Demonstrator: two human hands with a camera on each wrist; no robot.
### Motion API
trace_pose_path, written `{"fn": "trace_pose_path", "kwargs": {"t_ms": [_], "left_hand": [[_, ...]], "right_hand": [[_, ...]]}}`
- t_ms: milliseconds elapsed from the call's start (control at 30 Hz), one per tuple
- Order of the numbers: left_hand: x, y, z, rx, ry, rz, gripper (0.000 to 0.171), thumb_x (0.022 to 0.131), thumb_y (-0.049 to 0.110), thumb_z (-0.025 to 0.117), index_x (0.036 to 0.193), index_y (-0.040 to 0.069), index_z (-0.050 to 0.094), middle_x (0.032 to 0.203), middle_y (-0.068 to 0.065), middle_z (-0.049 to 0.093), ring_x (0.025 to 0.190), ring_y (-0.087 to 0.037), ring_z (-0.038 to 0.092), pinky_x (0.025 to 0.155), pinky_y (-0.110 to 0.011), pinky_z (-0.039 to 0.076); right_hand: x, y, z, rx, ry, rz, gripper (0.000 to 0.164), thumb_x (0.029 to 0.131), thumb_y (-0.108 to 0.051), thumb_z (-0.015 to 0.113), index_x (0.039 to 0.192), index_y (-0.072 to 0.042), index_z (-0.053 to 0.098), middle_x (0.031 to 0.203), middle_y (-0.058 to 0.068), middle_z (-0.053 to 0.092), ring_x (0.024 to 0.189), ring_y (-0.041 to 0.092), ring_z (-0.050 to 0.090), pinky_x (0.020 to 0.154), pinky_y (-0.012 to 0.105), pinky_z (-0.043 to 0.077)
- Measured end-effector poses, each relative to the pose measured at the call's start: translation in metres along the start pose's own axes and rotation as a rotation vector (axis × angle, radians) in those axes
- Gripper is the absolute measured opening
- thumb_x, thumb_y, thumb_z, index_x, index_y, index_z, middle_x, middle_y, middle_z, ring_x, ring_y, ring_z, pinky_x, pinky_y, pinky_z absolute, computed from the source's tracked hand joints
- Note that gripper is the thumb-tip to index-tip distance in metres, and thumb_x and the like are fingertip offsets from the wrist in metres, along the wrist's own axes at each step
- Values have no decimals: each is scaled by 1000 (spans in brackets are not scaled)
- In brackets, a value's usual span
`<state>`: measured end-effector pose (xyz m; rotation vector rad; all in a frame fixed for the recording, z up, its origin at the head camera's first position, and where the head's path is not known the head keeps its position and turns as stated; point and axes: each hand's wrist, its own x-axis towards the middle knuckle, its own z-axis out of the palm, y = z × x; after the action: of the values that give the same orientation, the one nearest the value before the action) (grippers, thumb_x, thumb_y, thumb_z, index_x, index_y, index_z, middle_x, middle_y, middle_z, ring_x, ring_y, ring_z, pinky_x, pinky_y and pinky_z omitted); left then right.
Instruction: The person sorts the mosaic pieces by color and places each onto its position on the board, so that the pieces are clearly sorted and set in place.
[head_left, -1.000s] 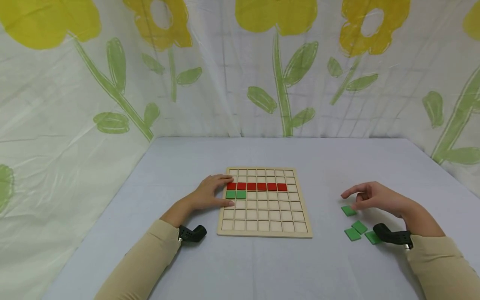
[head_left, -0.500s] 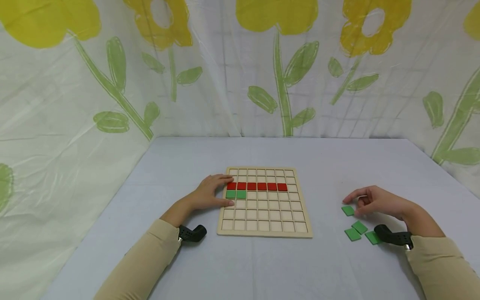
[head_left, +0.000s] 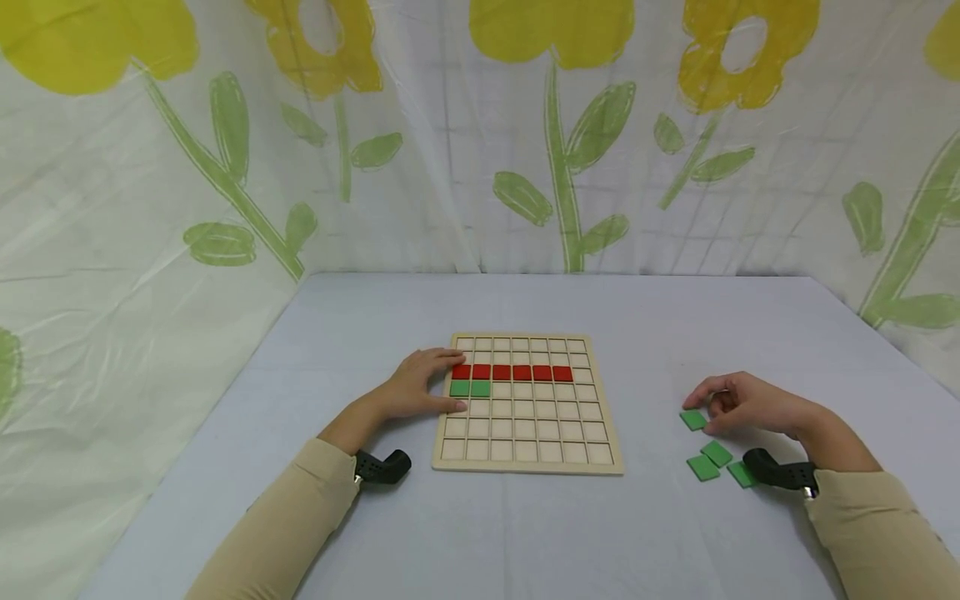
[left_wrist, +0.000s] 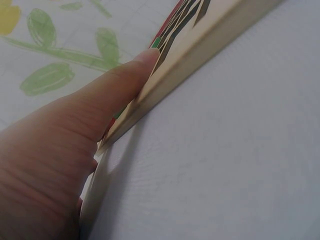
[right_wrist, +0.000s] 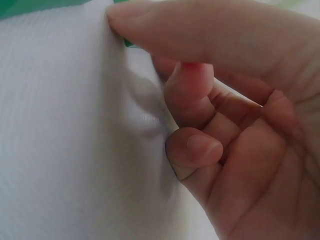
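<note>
Resting across the left edge of a wooden grid board (head_left: pixel 528 468), the left hand (head_left: pixel 416 387) is spread wide, with fingertips by the row of six red tiles (head_left: pixel 513 372) and the thumb laid lower down; nothing is pinched there, and the board is probably being steadied against sliding. The board is laid flat mid-desk, well apart from the far edge of the white-covered desk (head_left: pixel 645 317). The red tiles are set in the third row from the board's far edge, and two placed green tiles (head_left: pixel 470 388) in the leftmost cells of the row below, so colours seem to be kept to separate rows. Well beyond the board's right edge, a loose green tile (head_left: pixel 692 420) is held narrowly between thumb and forefinger of the right hand (head_left: pixel 761 404); an edge hold likely suits something so thin. Whether it is lifted cannot be told. Nearer the body, three more green tiles (head_left: pixel 702 467) are scattered, one partly hidden by the black right wrist camera (head_left: pixel 782 469). The left wrist camera (head_left: pixel 382 467) is held beside the board's near left corner. Behind the desk's far edge, a flowered curtain (head_left: pixel 450 150) is hung.
</note>
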<state>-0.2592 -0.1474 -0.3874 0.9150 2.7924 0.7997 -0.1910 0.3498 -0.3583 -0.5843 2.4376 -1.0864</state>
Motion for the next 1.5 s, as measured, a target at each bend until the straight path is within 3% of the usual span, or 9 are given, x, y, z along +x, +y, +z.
{"fn": "trace_pose_path", "kwargs": {"t_ms": [1033, 1267, 1500], "left_hand": [[-1, 1, 0, 1, 1, -7, 77, 78, 48, 70, 141, 15, 42, 148, -7, 36, 140, -30, 25, 116, -52, 11], [-1, 2, -1, 5, 5, -6, 76, 78, 47, 70, 141, 15, 42, 148, -6, 36, 141, -29, 25, 116, -52, 11], [0, 0, 0, 5, -10, -11, 78, 78, 49, 70, 142, 16, 40, 149, -5, 35, 141, -28, 23, 117, -51, 8]], "right_hand": [[3, -4, 2, -69, 85, -66, 28, 77, -10, 74, 98, 7, 66, 70, -12, 57, 62, -1, 49, 53, 20, 43], [5, -5, 3, -102, 115, -39, 28, 76, -11, 75, 97, 7, 67, 69, -9, 60, 61, -1, 50, 54, 19, 44], [2, -6, 3, -72, 109, 45, 31, 79, -14, 72, 100, 7, 66, 70, -8, 58, 63, 0, 50, 58, 18, 44]]}}
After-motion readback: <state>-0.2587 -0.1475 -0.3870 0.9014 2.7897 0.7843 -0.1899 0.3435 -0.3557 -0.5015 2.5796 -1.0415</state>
